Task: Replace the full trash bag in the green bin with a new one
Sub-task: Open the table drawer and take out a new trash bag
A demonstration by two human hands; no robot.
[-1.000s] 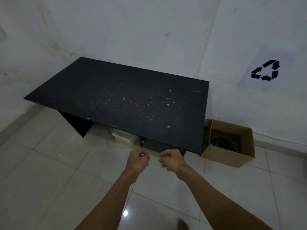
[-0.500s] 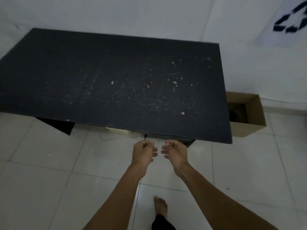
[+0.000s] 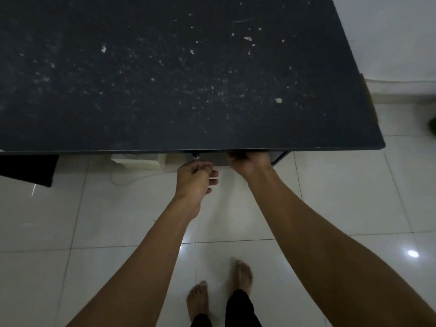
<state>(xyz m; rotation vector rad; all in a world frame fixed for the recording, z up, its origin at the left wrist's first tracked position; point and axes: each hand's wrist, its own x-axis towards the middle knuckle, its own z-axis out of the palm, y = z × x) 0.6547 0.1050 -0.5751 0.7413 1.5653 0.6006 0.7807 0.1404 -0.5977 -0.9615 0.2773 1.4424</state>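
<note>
A sliver of something green (image 3: 432, 125) shows at the far right edge; I cannot tell whether it is the bin. No trash bag is in view. A dark drawer front (image 3: 217, 159) with a small key (image 3: 195, 156) sits under the front edge of the black table (image 3: 165, 79). My left hand (image 3: 194, 179) hangs just below the key, fingers curled, nothing visible in it. My right hand (image 3: 249, 162) reaches up to the drawer front, its fingertips hidden under the table edge.
The dusty tabletop fills the upper frame. Under it lie a white box (image 3: 141, 160) and a pale cable (image 3: 132, 180); a black leg panel (image 3: 26, 169) stands at left. A cardboard edge (image 3: 370, 97) peeks past the table's right side. My bare feet (image 3: 243, 277) stand on white tiles.
I have stepped closer, so the table now fills the top of the view. My right hand has moved up from beside the left hand to the drawer front under the table edge.
</note>
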